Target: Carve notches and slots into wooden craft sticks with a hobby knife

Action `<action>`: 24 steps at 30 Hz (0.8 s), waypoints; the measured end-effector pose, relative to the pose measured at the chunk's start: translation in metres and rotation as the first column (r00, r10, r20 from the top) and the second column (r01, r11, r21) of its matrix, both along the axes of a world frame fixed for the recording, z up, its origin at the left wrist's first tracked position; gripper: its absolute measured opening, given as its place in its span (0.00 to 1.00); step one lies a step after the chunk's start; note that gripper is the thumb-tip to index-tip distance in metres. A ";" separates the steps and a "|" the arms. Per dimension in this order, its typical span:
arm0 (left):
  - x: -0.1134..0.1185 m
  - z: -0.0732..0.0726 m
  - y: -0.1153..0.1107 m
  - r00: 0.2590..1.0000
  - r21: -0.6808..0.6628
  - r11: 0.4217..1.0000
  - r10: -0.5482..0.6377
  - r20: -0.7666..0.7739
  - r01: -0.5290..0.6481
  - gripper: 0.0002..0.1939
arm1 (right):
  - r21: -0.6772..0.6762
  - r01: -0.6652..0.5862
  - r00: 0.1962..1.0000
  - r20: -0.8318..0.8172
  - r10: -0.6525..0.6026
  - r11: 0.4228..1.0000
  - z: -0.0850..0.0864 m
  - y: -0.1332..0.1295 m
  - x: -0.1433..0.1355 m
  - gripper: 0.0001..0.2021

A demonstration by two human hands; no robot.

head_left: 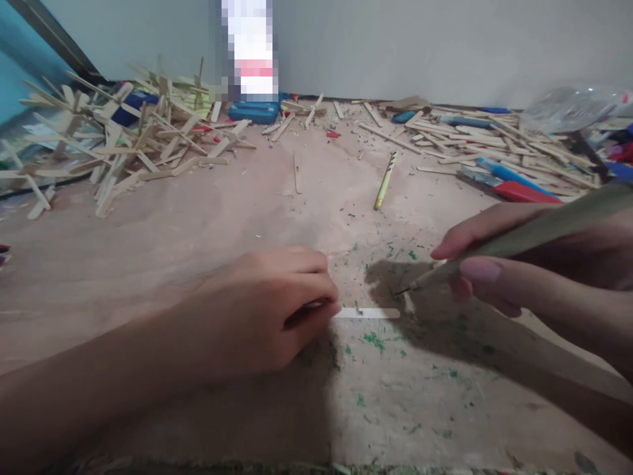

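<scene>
Can read no word, number, brand or sign anywhere. Can see a small dark mark on the pale stick (373, 313) at the left hand (291, 300), too small to tell as writing. Cannot make out print on the tapered tool (527, 237) in the right hand (558, 297), on the striped pencil (384, 183), on the clear bottle (568, 109) or in the pixelated strip (251, 49).

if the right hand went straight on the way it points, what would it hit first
Probably the wooden stick, near the left hand; the pointed tool in the right hand aims that way. Its tip's height above the board is unclear.
</scene>
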State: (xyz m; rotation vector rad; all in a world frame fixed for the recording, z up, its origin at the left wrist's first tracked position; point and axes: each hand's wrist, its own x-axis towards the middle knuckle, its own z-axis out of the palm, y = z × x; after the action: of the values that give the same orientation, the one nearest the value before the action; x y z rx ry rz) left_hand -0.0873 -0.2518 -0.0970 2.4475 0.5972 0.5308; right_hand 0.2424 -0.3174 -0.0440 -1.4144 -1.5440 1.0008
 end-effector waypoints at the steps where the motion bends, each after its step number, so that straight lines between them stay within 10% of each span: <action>1: -0.001 0.000 0.000 1.000 0.003 1.000 -0.007 -0.010 0.007 0.16 | -0.028 -0.020 1.000 -0.015 0.020 0.999 -0.001 -0.003 0.000 0.12; 13: 0.000 0.000 -0.004 0.999 0.024 0.999 -0.043 -0.018 0.043 0.14 | 0.082 -0.152 0.953 0.278 0.124 0.985 -0.002 -0.010 -0.003 0.11; 24: 0.003 0.009 0.001 0.998 -0.031 0.999 -0.037 -0.059 0.035 0.14 | -0.100 -0.111 0.984 0.128 0.123 0.989 -0.004 -0.011 -0.011 0.12</action>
State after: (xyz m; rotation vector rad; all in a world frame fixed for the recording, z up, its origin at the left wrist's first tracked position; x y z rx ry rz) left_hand -0.0847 -0.2509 -0.0876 2.4478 0.5799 0.4330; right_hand 0.2312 -0.3281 -0.0481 -1.4951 -1.7154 1.0778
